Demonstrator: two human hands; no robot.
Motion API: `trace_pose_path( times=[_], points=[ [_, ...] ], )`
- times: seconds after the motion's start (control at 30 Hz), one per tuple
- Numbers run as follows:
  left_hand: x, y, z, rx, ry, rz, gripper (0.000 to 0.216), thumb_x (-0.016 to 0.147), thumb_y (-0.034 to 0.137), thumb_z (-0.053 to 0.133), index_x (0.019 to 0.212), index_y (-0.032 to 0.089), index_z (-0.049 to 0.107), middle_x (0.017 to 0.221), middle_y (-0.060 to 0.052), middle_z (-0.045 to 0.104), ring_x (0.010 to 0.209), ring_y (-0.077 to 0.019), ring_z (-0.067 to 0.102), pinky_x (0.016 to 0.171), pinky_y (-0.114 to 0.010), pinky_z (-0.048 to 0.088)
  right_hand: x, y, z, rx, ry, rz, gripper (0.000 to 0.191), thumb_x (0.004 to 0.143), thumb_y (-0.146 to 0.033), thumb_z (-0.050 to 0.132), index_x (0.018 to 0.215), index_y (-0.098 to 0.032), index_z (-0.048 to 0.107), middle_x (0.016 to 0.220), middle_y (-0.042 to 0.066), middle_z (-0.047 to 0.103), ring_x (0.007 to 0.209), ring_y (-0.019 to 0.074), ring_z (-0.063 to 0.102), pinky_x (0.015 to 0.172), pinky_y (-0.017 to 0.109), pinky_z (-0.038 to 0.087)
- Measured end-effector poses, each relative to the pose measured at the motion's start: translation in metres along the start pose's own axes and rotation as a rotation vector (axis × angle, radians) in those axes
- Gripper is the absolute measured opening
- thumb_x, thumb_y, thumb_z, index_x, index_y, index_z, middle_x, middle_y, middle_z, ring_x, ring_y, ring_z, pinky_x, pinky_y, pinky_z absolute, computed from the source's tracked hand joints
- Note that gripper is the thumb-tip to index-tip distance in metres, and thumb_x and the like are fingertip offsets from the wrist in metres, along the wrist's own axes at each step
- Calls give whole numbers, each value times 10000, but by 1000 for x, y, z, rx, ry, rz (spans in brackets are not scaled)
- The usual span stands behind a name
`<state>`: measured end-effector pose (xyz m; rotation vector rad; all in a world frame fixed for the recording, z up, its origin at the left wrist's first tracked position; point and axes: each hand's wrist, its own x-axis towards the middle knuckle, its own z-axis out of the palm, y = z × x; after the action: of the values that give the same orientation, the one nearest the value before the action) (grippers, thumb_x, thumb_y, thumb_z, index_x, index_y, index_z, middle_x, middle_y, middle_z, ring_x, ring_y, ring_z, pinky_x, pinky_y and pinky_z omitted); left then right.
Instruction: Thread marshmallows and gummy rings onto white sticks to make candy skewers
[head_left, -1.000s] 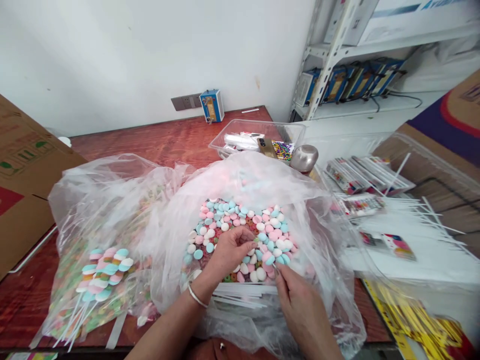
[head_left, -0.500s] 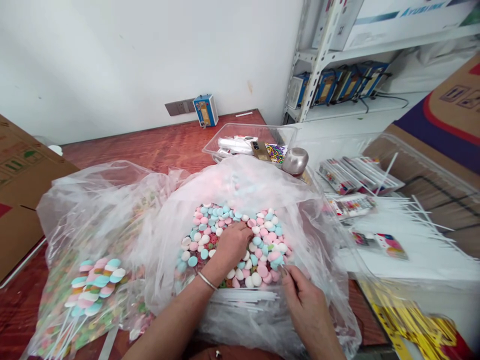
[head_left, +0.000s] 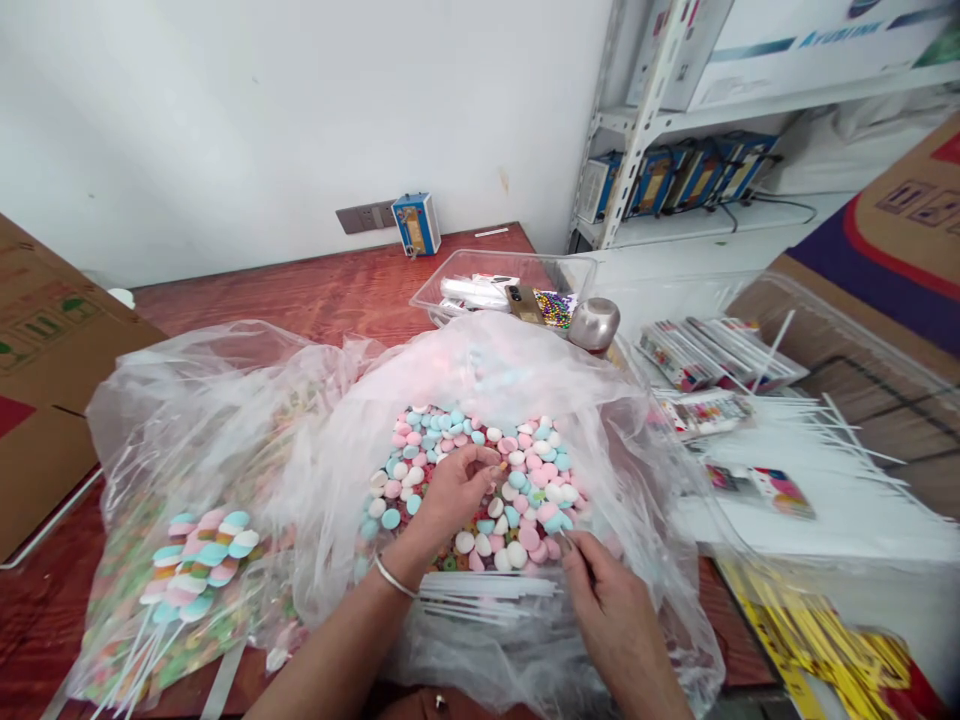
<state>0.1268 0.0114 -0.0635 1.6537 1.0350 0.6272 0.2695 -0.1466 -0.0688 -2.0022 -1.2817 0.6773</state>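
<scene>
Pink, blue and white dome-shaped candies [head_left: 525, 450] lie in an opened clear plastic bag [head_left: 330, 500], with red, brown and green gummy rings [head_left: 454, 563] among them. My left hand [head_left: 457, 490], a bracelet at its wrist, is over the pile, thumb and fingers pinched on a small orange piece of candy [head_left: 502, 467]. At the right edge of the pile my right hand [head_left: 611, 595] is closed around a thin white stick, mostly hidden, with a blue candy [head_left: 553, 520] at its tip. Loose white sticks [head_left: 480, 597] lie in front of the pile.
Finished-looking candy skewers [head_left: 195, 565] rest on another bag of gummies [head_left: 112, 480] at left. Behind stand a clear tray [head_left: 465, 262] and a metal cup [head_left: 595, 323]. To the right, a large clear bin [head_left: 825, 560] holds sticks and packets. Cardboard boxes [head_left: 52, 350] flank the table.
My left hand has lifted slightly from the candies and turned, now pinching a small orange piece. My right hand stays in place with the stick. The view has shifted a little.
</scene>
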Motion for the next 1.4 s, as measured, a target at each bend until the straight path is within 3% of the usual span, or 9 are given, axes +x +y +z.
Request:
trace_pose_path(
  times=[0.1,0.2,0.43,0.7,0.93,1.03,1.13,1.27,1.4],
  points=[
    [-11,3,-6,-467,-118,-206,285,813,419,690,867,153,601,807,-48,686,655,-119,603,607,-235,460,-1,-3,5,11,-37,-20,363,968,-419,318,859,-222,603,756,42,702,685,210,653,620,266,447],
    [-16,1,-6,-617,-115,-252,356,716,435,787,825,145,612,767,-30,671,677,-109,613,607,-210,452,-1,-6,9,5,-69,-45,365,975,-410,317,884,-218,614,780,47,705,710,211,653,640,270,450],
    [-20,-1,-6,-663,-122,-292,405,686,411,821,961,151,676,860,-28,679,704,-99,625,640,-216,470,-6,-11,7,-48,-89,-43,362,974,-406,310,865,-222,603,792,48,695,738,223,651,659,282,448],
    [-24,-4,-5,-716,-135,-297,387,660,381,842,916,135,690,808,-16,662,663,-87,613,613,-205,470,-7,-13,8,-57,-102,-50,363,972,-386,314,878,-208,616,781,49,686,722,215,641,656,282,446],
    [-40,-6,6,-712,-268,-372,366,672,403,824,830,128,642,663,3,623,535,-69,548,486,-171,385,-8,-15,18,0,-10,-160,343,956,-328,364,856,-181,657,785,58,671,747,199,617,686,272,458],
    [-53,-7,-3,-706,-204,-362,432,656,386,833,959,141,648,753,-7,647,570,-81,572,501,-179,410,-11,-18,24,87,-9,-223,336,957,-314,378,965,-164,679,852,69,684,803,195,629,717,265,479],
    [-68,-14,-29,-606,-6,-276,505,685,376,805,1111,170,627,891,-28,669,669,-110,615,598,-220,481,-14,-19,26,153,-17,-201,344,958,-352,408,1031,-162,686,950,83,711,889,203,652,776,266,498],
    [-94,-31,-68,-245,295,-175,320,776,369,700,1018,161,662,910,-45,690,803,-162,638,734,-284,515,-15,-19,22,197,-31,-109,368,936,-427,454,1047,-168,692,1016,81,737,928,213,674,779,246,514],
    [-109,-43,-81,196,434,-79,191,848,271,600,992,178,682,942,-53,701,874,-194,645,797,-326,507,-15,-20,20,173,-45,-80,368,928,-460,463,989,-174,686,896,50,733,790,193,663,690,224,505]
  ],
)
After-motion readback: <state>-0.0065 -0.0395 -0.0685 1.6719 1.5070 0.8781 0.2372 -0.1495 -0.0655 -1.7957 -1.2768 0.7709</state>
